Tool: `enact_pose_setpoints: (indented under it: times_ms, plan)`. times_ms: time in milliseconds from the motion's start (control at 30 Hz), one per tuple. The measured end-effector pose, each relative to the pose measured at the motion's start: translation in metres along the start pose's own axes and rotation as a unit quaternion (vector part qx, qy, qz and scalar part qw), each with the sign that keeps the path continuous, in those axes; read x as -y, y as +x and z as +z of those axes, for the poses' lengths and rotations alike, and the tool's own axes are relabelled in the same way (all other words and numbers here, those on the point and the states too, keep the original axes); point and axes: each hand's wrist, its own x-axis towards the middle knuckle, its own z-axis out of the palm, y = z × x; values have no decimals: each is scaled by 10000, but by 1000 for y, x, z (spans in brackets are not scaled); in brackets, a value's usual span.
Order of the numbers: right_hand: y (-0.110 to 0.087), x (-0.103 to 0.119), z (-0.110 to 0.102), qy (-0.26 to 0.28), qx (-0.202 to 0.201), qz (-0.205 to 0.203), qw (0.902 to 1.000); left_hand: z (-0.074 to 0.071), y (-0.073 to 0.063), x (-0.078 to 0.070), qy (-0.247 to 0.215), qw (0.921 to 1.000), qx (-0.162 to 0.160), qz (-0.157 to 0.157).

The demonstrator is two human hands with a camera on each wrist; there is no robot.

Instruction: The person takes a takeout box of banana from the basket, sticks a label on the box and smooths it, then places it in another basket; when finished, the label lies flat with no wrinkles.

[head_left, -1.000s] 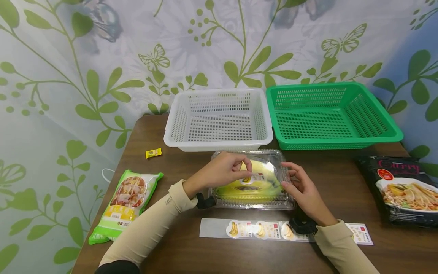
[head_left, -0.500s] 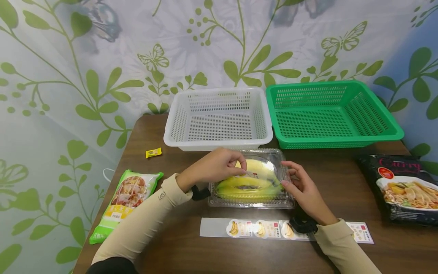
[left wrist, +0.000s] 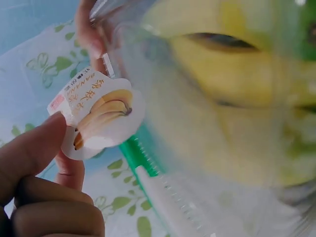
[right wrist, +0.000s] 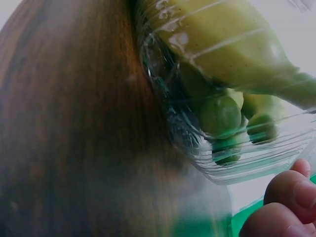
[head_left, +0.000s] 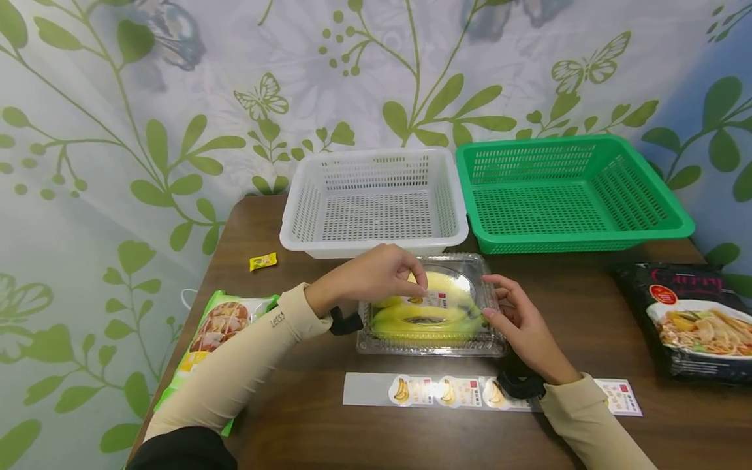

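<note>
A clear plastic clamshell box (head_left: 431, 349) with bananas (head_left: 411, 326) inside lies on the table in front of the white basket. Above its lid, my left hand (head_left: 390, 274) pinches a banana sticker (left wrist: 106, 113) at one edge between thumb and finger. The left wrist view shows its printed face, with a banana picture and writing. My right hand (head_left: 523, 326) holds the box's right edge, with thumb and index finger spread along the rim. In the right wrist view, curled fingers (right wrist: 296, 195) show beside the box's ridged wall.
A strip of banana stickers (head_left: 435, 391) lies in front of the box, partly under the right wrist. A white basket (head_left: 376, 247) and a green basket (head_left: 581, 241) stand behind. A green food bag (head_left: 217, 323) and a yellow wrapped sweet (head_left: 262, 262) lie left, a black curry packet (head_left: 693, 320) right.
The left hand drew back leftward with the sticker tilted, then came slightly right again, and the sticker's printed face shows more over the lid. The right hand stayed at the box's edge.
</note>
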Motion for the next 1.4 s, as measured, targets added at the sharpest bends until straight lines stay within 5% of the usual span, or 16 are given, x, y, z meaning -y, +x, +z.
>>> enact_pose_setpoints:
  times_ms: [600, 1400]
  plan:
    - [-8, -7, 3, -20, 16, 238, 9997, 9, 13, 10, -81, 9990, 158, -421]
    - [-1, -4, -1, -123, -17, 206, 9997, 8, 27, 20, 105, 9998, -56, -146]
